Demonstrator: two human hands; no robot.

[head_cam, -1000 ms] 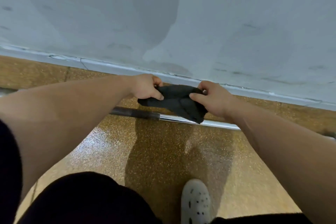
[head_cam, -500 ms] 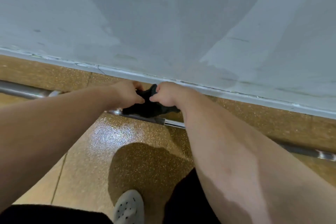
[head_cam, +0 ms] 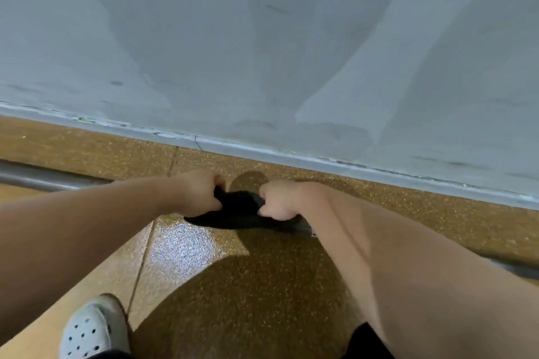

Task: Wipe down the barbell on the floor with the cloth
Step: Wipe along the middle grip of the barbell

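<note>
A steel barbell (head_cam: 43, 179) lies on the speckled brown floor, parallel to the wall; its bare shaft shows at the left and again at the far right under my right forearm. A black cloth (head_cam: 237, 208) is draped over the middle of the bar and hides that stretch. My left hand (head_cam: 201, 192) grips the cloth's left end. My right hand (head_cam: 277, 201) grips its right end. Both fists press down onto the bar, a short gap apart.
A grey wall (head_cam: 262, 52) with a chipped skirting strip rises just behind the bar. My white perforated clog (head_cam: 93, 329) stands on the floor at lower left. A glossy reflection patch lies on the floor (head_cam: 180, 245) in front of the cloth.
The cloth has come down from above the bar onto it. Both hands have lowered with it and moved closer together, and my view has shifted right along the bar.
</note>
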